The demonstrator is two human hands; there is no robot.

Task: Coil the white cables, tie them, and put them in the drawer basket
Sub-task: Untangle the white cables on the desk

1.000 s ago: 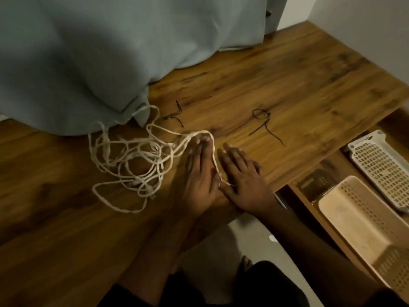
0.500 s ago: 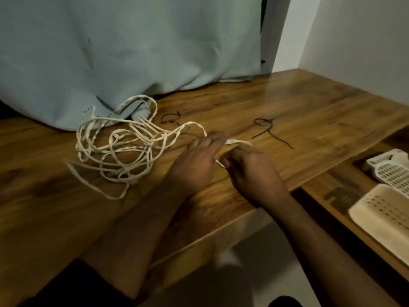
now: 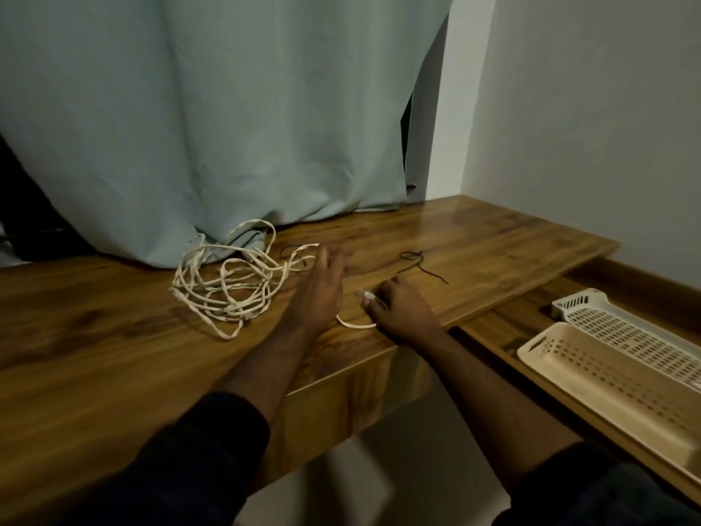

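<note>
Flat white cables (image 3: 231, 286), loosely tangled, left of centre on glossy wood-grain desk (image 3: 493, 237). Right hand (image 3: 402, 309) pinching plug end; left hand (image 3: 322, 286) flat, fingers spread. Perforated cream plastic drawer basket (image 3: 607, 381) lower right.

table (image 3: 474, 237): wood-grain top, smooth, semi-gloss sheen near the wall; white cables (image 3: 227, 286): matt, flat plastic-looking jacket; curtain (image 3: 212, 108): matt woven cloth, pale blue-green; cream basket (image 3: 614, 385) and white basket (image 3: 626, 324): perforated matt plastic; wall (image 3: 591, 108): matt paint
</note>
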